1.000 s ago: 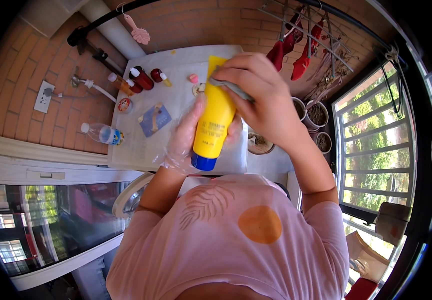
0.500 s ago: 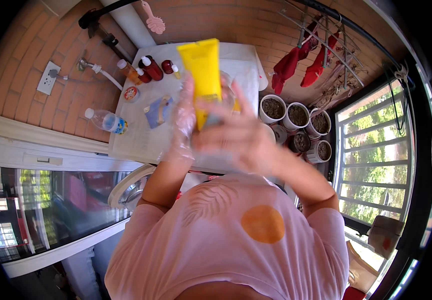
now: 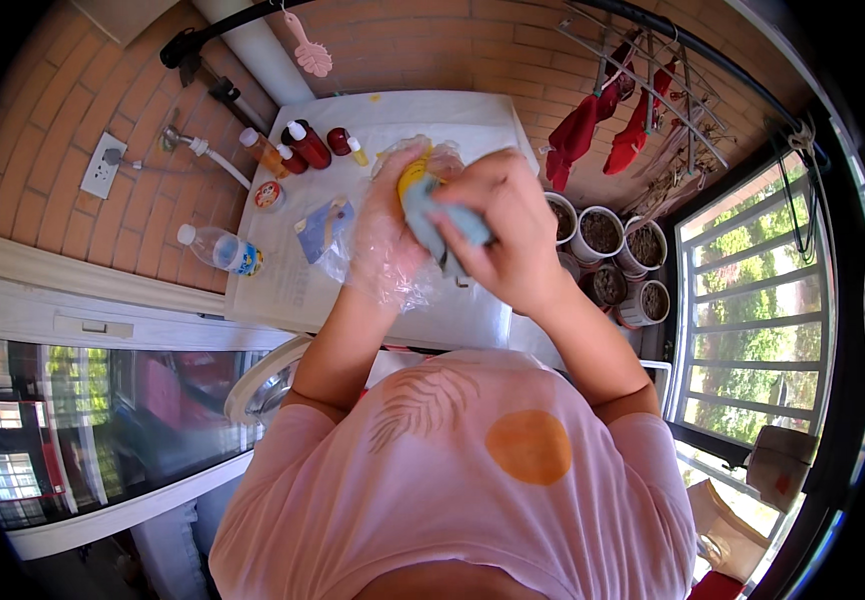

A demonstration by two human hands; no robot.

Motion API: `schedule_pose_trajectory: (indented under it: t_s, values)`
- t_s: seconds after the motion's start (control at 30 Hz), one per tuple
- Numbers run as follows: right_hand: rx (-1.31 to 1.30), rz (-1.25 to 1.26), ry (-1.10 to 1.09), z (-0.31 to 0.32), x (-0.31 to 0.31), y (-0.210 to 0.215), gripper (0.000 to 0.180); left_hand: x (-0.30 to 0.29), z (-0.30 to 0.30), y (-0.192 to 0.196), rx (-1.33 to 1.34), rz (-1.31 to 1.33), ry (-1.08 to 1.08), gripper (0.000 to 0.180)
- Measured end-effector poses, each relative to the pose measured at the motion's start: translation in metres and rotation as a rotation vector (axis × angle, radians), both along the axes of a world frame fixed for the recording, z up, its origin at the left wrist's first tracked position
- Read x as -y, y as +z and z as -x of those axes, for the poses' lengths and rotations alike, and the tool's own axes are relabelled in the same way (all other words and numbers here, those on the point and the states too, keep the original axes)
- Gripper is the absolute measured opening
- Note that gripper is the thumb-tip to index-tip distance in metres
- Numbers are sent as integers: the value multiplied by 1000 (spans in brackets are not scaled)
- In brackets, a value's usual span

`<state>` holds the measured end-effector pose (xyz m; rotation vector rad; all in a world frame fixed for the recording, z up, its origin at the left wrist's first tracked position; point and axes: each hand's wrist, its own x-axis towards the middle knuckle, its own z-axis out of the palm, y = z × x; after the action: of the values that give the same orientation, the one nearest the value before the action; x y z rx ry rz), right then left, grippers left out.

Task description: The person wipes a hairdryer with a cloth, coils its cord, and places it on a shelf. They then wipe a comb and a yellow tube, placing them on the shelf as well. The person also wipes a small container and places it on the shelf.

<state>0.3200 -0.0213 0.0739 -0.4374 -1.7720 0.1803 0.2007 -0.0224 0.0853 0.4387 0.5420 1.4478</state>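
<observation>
My left hand point(image 3: 389, 222), in a loose clear plastic glove, is closed around a yellow squeeze tube point(image 3: 411, 188) above the table. Only a strip of the tube shows between glove and cloth. A grey-blue cloth point(image 3: 441, 212) is pinched in my bare right hand point(image 3: 515, 225) and pressed against the tube. Left of the gloved hand lies a blue flat packet point(image 3: 324, 228) on the white-covered table point(image 3: 283, 300). Beyond it stand dark red bottles point(image 3: 310, 144), a red jar point(image 3: 339, 141) and a small yellow bottle with a white cap point(image 3: 357, 151).
A round tub point(image 3: 269, 195) and a lying clear plastic bottle point(image 3: 221, 249) are at the table's left edge. Several soil-filled pots point(image 3: 601, 232) stand at the right. Red cloth items point(image 3: 573, 140) hang from a rack above them. A pink brush point(image 3: 311, 52) hangs at the back.
The yellow tube has come down from its raised, upright hold and is now mostly covered. My right hand, blurred before, now presses the cloth on it.
</observation>
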Motion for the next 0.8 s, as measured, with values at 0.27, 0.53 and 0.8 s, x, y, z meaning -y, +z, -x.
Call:
schedule_pose_trajectory:
  t_s: [0.27,0.53,0.8]
  values:
    - [-665,992,130,-27,-3,-3,20,-1,13,-2,208,-108,-243,45]
    - [51,138,60,-19,3,13,24,8,17,-41,-51,-115,-390,46]
    - [-401,659,-61,-52,-44,3,16,26,4,-9,405,-77,-700,31]
